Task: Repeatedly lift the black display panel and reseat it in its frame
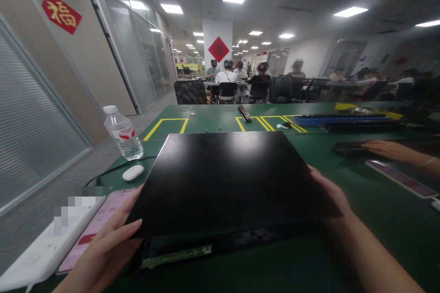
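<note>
A flat, glossy black screen panel [223, 178] is held between my two hands above the green table, tilted with its near edge toward me. My left hand [115, 233] grips its left near corner, thumb on top and the other fingers beneath. On the right side, my right hand [332, 192] clasps the edge, its fingers mostly hidden under the panel. Below the near edge shows a dark strip with a green, circuit-board-like piece [177, 256]; whether it is joined to the panel I cannot tell.
Left of the panel are a water bottle [123, 132], a white oval case [133, 172], a pink-screened phone [99, 224] and a white device [51, 242]. Beyond lies a dark ridged strip [244, 113]. At right, another person's hand [395, 152] is near a phone [400, 177].
</note>
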